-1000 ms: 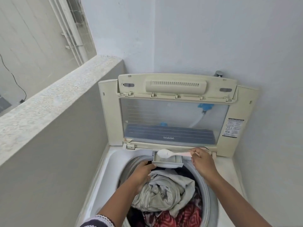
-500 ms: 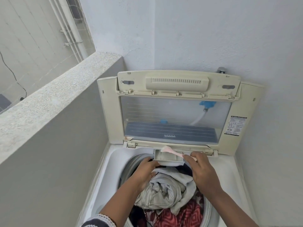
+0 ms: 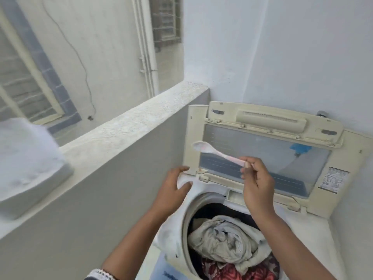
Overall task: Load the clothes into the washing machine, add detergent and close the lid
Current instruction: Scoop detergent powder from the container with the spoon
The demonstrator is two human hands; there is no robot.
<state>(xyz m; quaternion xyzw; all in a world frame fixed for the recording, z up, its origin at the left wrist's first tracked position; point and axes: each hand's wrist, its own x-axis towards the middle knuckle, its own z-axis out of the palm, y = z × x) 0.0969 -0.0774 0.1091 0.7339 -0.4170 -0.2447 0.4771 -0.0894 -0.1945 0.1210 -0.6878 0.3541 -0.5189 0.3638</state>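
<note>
Holding a spoon [image 3: 217, 153] above the washing machine [image 3: 314, 239], right hand [image 3: 257, 190] pinches it; left hand [image 3: 171, 190] spread, empty (detergent step apparently finishing; lid [image 3: 262, 150] needs closing next).

Both forearms reach forward from bottom of frame. Left hand [image 3: 171, 190] open, palm turned inward, fingers spread and slightly curled, thumb up, gripping nothing. Right hand [image 3: 257, 182] raised higher, back toward camera, thumb and fingertips pinched on a spoon [image 3: 214, 151] handle, wrist bent.
</note>
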